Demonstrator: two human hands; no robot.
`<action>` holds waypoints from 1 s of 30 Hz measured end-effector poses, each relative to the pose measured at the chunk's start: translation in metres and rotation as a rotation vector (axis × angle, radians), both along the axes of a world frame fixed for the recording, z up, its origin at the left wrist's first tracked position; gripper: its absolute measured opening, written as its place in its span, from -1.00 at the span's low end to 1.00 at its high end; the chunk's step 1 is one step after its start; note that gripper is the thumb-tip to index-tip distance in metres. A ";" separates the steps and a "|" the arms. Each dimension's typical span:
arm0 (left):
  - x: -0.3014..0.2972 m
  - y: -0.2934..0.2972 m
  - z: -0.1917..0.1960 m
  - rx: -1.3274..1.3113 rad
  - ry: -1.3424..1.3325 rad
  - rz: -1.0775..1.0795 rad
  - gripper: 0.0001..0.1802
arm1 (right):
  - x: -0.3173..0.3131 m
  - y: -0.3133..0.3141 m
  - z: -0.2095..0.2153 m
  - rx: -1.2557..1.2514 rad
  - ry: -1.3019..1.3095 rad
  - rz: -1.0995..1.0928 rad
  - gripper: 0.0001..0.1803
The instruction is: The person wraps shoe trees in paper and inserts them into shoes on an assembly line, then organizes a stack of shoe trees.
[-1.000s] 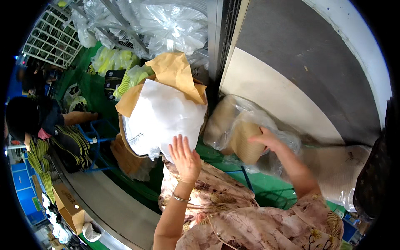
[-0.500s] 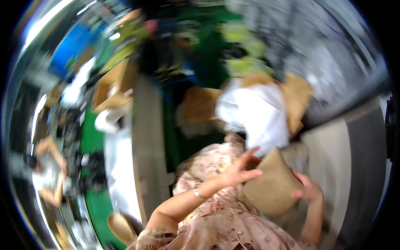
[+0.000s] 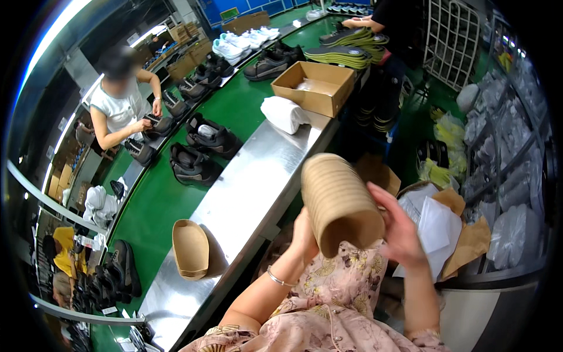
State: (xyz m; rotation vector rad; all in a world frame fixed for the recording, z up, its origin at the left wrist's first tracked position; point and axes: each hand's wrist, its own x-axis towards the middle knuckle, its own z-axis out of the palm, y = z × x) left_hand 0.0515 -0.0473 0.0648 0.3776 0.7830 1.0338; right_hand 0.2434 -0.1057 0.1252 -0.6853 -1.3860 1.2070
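Between my two hands is a stack of nested, curved brown cardboard inserts [image 3: 335, 190], tilted with its hollow end toward me. My left hand [image 3: 304, 233] presses on its left side, fingers mostly hidden behind it. Along its right edge my right hand [image 3: 400, 226] is curved, fingers on the cardboard. A second, smaller stack of oval brown cardboard inserts [image 3: 191, 249] lies on the metal ledge [image 3: 234, 214] to the left.
Dark shoes [image 3: 193, 164] stand on the green conveyor belt [image 3: 146, 205], where a co-worker [image 3: 122, 105] handles one. An open cardboard box [image 3: 316, 88] and a white bundle [image 3: 284, 114] sit on the ledge. White paper [image 3: 431, 226] is at right, near a rack of plastic-wrapped items [image 3: 510, 146].
The view has swung left toward the belt and steadied. The cardboard stack is raised and turned, its hollow end now facing me. My left hand has come against its side.
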 end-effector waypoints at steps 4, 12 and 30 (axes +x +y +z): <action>-0.045 0.044 0.013 0.091 0.126 0.199 -0.53 | -0.070 0.091 -0.004 -0.005 -0.149 -0.221 -0.44; -0.118 0.141 -0.004 0.597 0.425 0.625 -0.39 | -0.119 0.220 -0.050 -0.064 -0.167 -0.162 -0.64; -0.130 0.166 -0.047 0.420 0.708 0.676 -0.53 | -0.055 0.177 -0.072 0.020 -0.221 -0.705 -0.66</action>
